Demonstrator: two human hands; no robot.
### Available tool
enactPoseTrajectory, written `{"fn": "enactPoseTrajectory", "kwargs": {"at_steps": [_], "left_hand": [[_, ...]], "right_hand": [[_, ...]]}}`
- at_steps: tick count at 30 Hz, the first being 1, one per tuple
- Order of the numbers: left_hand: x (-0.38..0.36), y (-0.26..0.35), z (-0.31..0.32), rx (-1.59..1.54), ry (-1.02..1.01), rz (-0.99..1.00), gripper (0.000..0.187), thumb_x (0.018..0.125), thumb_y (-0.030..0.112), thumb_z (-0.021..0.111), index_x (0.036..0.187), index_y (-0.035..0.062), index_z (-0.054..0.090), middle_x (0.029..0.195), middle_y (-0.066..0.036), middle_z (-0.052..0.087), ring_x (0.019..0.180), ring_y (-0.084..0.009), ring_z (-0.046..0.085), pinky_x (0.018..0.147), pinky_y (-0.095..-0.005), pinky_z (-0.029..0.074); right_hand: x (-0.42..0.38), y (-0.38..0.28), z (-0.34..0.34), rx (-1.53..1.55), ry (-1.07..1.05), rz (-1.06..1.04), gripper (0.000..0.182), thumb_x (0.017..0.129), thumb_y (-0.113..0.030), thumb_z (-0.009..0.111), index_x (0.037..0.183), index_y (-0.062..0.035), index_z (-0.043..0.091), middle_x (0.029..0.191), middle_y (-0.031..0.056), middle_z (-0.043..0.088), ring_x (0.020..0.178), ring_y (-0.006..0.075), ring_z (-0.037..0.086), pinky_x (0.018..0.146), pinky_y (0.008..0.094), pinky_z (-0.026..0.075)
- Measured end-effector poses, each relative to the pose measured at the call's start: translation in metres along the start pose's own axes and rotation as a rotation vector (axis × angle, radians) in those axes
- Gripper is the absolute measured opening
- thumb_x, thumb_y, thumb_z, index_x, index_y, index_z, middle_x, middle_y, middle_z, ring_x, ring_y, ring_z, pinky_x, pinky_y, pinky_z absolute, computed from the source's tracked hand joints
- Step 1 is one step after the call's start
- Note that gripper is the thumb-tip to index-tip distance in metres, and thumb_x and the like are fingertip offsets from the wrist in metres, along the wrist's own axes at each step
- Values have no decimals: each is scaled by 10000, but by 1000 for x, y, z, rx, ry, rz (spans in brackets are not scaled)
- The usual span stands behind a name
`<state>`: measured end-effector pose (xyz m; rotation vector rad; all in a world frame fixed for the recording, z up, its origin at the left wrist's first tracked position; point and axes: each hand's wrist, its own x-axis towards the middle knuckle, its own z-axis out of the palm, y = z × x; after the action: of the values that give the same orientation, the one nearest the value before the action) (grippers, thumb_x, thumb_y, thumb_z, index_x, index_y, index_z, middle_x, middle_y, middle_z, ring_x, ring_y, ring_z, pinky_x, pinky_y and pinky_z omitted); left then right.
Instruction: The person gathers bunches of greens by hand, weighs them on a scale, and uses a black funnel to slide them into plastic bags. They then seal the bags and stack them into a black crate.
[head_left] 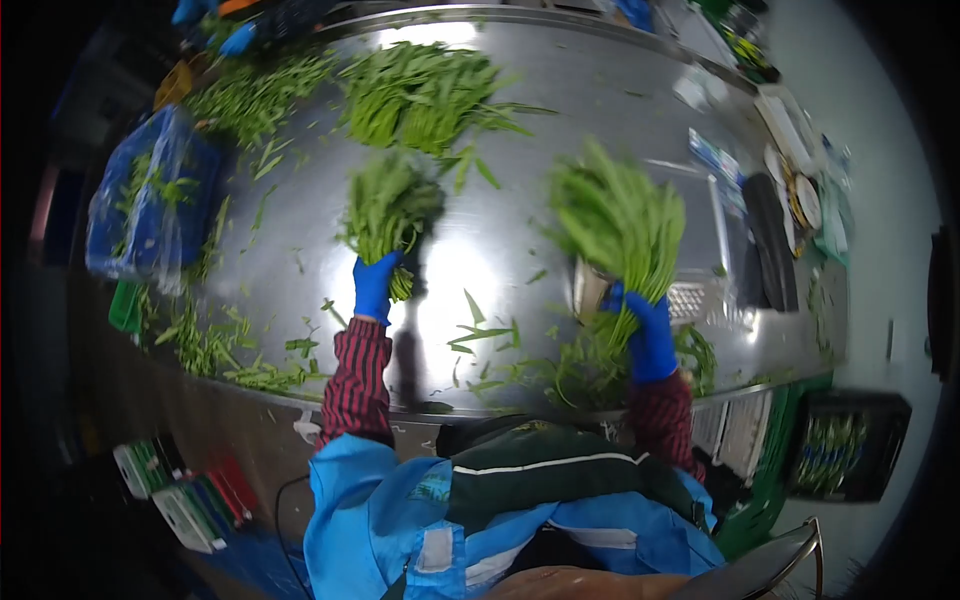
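My left hand (374, 287), in a blue glove, is closed round the stems of a bunch of leafy greens (385, 205) that look like water spinach. The leaves point away from me over the steel table and are slightly blurred. To the right, my gloved right hand (650, 335) grips a larger bunch of the same leafy greens (625, 220) by its stems. Its leaves fan up and to the left, while the stem ends hang below my fingers. Farther back lies a big pile of greens (420, 95) on the table.
A plastic-lined blue crate (145, 205) stands at the left. Loose leaves (225, 345) litter the steel table (600, 80). Near my right hand is a weighing scale (690, 300). A co-worker's blue-gloved hand (238, 40) shows at the far left. A black crate (845, 445) holds bundled greens.
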<state>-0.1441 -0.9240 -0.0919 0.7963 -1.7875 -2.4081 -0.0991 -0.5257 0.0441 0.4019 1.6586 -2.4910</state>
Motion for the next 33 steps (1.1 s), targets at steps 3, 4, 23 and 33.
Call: {"fn": "enactPoseTrajectory", "kwargs": {"at_steps": [3, 4, 23, 33], "left_hand": [[-55, 41, 85, -116, -32, 136, 247, 792, 113, 641, 1004, 12, 566, 802, -63, 600, 662, -158, 598, 570, -282, 510], [-75, 53, 116, -138, -46, 172, 238, 796, 118, 649, 997, 18, 571, 801, -55, 601, 675, -151, 594, 582, -276, 503], [-174, -75, 379, 219, 104, 340, 751, 864, 286, 624, 1426, 50, 187, 1385, -225, 333, 1188, -275, 453, 958, -327, 381], [-213, -94, 321, 51, 239, 161, 580, 867, 180, 619, 1360, 40, 346, 1328, -122, 429, 1146, -191, 462, 916, -321, 402]], "right_hand": [[11, -56, -38, -91, 88, -230, 315, 796, -77, 629, 1087, -4, 533, 868, 74, 613, 746, 165, 602, 702, 293, 504], [18, -68, -52, -159, 119, -291, 291, 793, -84, 638, 1058, 3, 555, 855, 69, 620, 735, 154, 602, 678, 281, 493], [180, -83, -339, -838, 77, -447, 471, 847, -389, 586, 1098, 9, 586, 1006, 212, 625, 966, 355, 586, 858, 387, 444], [156, -125, -550, -1661, 505, -286, 614, 757, -310, 667, 1289, -106, 438, 1201, 202, 497, 1074, 351, 511, 909, 422, 428]]}}
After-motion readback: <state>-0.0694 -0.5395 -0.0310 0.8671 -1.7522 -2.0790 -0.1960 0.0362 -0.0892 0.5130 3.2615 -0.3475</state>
